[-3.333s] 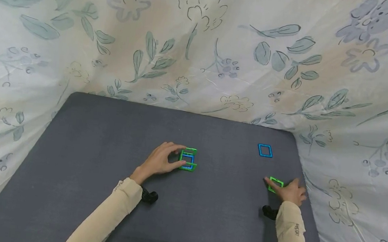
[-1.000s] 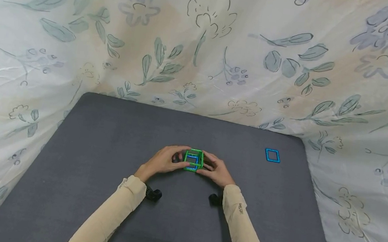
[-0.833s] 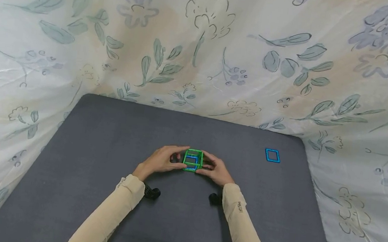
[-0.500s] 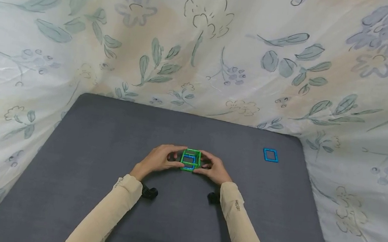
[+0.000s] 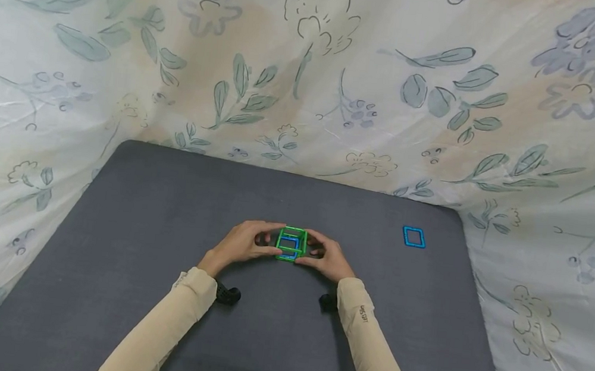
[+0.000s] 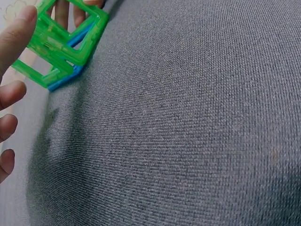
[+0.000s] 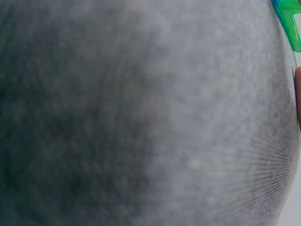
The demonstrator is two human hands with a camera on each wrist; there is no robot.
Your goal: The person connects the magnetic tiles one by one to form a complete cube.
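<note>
A small box of square, frame-like magnetic tiles (image 5: 290, 249) stands mid-table in the head view. Green frames form its upright sides, and a blue tile (image 6: 66, 80) lies along its bottom. My left hand (image 5: 238, 243) holds the left side between thumb and forefinger, its other fingers curled behind. From the right, my right hand (image 5: 329, 260) grips the opposite side, thumb near the front corner and forefinger at the back. Only a green corner (image 7: 290, 23) and part of a finger appear in the right wrist view.
A loose blue square tile (image 5: 405, 236) lies flat toward the back right of the dark grey table (image 5: 168, 185). Floral cloth (image 5: 305, 108) hangs behind the table and along both sides. A black wrist camera (image 5: 229, 295) sits under the left wrist.
Since the oldest frame, my right hand has brought a green tile from the right to the box's right side. Over the last second, both hands stay around the box with hardly any movement.
</note>
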